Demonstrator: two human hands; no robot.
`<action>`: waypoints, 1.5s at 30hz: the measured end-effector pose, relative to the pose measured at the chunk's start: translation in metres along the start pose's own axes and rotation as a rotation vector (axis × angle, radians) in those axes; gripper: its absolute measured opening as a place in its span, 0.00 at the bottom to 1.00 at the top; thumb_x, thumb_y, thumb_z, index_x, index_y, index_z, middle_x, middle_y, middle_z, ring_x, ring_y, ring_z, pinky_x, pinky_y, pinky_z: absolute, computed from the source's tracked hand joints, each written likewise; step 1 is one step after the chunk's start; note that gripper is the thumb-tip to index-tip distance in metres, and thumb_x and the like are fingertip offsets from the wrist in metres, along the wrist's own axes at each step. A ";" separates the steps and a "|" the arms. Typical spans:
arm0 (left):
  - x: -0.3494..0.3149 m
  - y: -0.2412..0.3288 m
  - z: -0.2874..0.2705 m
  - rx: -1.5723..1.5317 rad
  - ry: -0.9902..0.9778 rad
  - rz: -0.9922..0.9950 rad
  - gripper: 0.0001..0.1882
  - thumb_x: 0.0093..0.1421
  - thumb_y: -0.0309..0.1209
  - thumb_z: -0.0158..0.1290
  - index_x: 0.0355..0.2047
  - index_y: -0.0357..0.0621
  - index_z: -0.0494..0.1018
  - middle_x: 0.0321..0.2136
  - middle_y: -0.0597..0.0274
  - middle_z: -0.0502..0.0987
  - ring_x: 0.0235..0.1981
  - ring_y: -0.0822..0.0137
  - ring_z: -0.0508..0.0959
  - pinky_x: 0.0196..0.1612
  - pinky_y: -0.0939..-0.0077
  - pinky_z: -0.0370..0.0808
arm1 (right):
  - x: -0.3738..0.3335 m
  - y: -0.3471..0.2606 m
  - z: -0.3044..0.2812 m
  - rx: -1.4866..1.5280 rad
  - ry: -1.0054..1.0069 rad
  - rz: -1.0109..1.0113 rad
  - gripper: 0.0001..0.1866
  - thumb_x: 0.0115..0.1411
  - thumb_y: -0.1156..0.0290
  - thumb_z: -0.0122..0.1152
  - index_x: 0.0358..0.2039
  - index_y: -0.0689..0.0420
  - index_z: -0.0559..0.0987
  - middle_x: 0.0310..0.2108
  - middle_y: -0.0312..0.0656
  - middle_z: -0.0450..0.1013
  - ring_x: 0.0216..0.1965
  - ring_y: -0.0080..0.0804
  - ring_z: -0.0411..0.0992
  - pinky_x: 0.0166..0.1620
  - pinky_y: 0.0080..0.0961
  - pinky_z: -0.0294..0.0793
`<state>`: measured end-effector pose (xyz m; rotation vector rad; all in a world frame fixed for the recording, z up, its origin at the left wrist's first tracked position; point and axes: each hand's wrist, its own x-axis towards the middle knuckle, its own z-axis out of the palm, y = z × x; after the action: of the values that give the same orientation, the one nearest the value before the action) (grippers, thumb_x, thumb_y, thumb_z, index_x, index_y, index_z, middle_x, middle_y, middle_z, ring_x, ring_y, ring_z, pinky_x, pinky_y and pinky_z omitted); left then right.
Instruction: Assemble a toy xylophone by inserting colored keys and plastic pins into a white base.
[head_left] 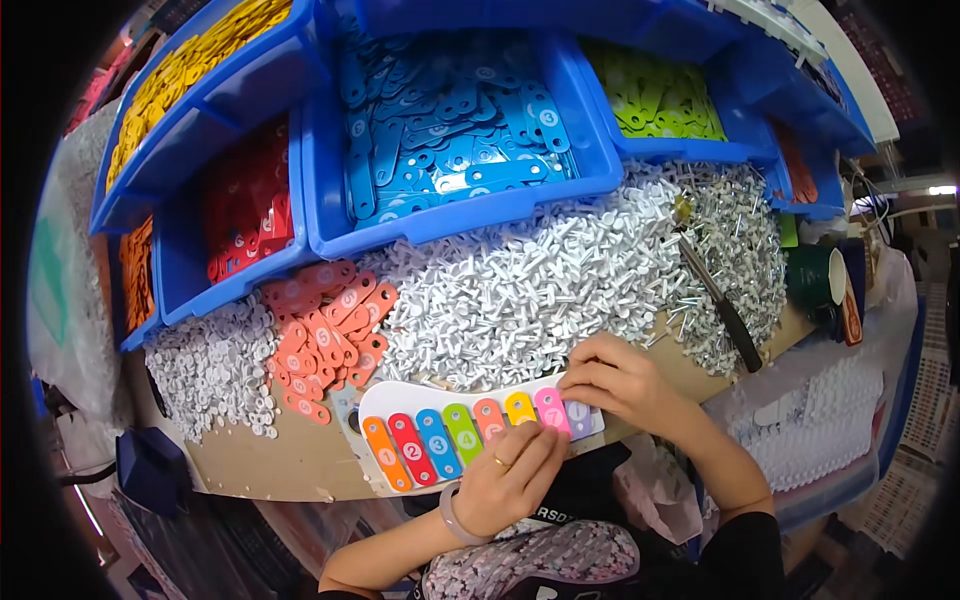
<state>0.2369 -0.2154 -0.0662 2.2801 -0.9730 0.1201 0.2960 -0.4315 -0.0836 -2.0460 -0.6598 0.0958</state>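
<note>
A toy xylophone with a white base lies at the table's near edge, with a row of coloured bars across it. My left hand, with a ring and a wrist bangle, is closed with its fingertips at the lower end of the pink bar. It covers the lower ends of the yellow bar and the salmon bar. My right hand pinches at the pink bar's upper end, beside the lilac bar. What lies under the fingertips is hidden.
White pins are heaped beyond the xylophone, metal screws to their right with a black-handled screwdriver. Loose salmon bars and white washers lie left. Blue bins of coloured bars stand behind; a green mug is right.
</note>
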 end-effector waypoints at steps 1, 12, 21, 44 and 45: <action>0.001 0.000 0.002 -0.022 0.006 -0.014 0.17 0.47 0.25 0.61 0.40 0.36 0.79 0.44 0.55 0.77 0.45 0.58 0.77 0.42 0.66 0.76 | 0.000 0.002 -0.002 -0.018 -0.015 -0.040 0.09 0.50 0.77 0.69 0.33 0.61 0.80 0.34 0.40 0.70 0.35 0.36 0.72 0.36 0.28 0.73; 0.011 0.001 0.006 -0.101 0.076 -0.265 0.24 0.44 0.28 0.68 0.43 0.43 0.74 0.53 0.52 0.74 0.50 0.51 0.73 0.50 0.61 0.70 | -0.022 -0.038 -0.012 -0.242 -0.079 0.068 0.27 0.47 0.69 0.73 0.49 0.62 0.77 0.46 0.45 0.72 0.46 0.43 0.71 0.46 0.34 0.74; 0.022 -0.001 -0.004 -0.016 -0.025 -0.265 0.31 0.45 0.34 0.68 0.50 0.44 0.73 0.56 0.59 0.74 0.55 0.54 0.70 0.52 0.62 0.64 | -0.024 -0.033 -0.021 -0.383 -0.167 -0.062 0.32 0.48 0.63 0.73 0.51 0.67 0.74 0.54 0.48 0.71 0.49 0.45 0.73 0.50 0.36 0.75; -0.037 -0.057 -0.073 0.083 0.163 -0.577 0.19 0.54 0.22 0.56 0.48 0.37 0.74 0.48 0.53 0.75 0.47 0.50 0.74 0.50 0.58 0.71 | 0.044 -0.053 0.028 -0.434 0.012 -0.273 0.19 0.49 0.73 0.68 0.44 0.57 0.80 0.50 0.44 0.75 0.50 0.43 0.72 0.51 0.40 0.67; -0.039 -0.062 -0.072 0.028 0.138 -0.553 0.19 0.54 0.19 0.55 0.48 0.35 0.74 0.47 0.52 0.75 0.46 0.49 0.74 0.50 0.58 0.71 | 0.056 -0.051 0.037 -0.551 0.004 -0.247 0.19 0.49 0.74 0.67 0.44 0.57 0.80 0.49 0.42 0.75 0.51 0.43 0.71 0.50 0.39 0.67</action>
<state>0.2616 -0.1166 -0.0548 2.4413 -0.2502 0.0520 0.3104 -0.3554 -0.0514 -2.4597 -1.0148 -0.2615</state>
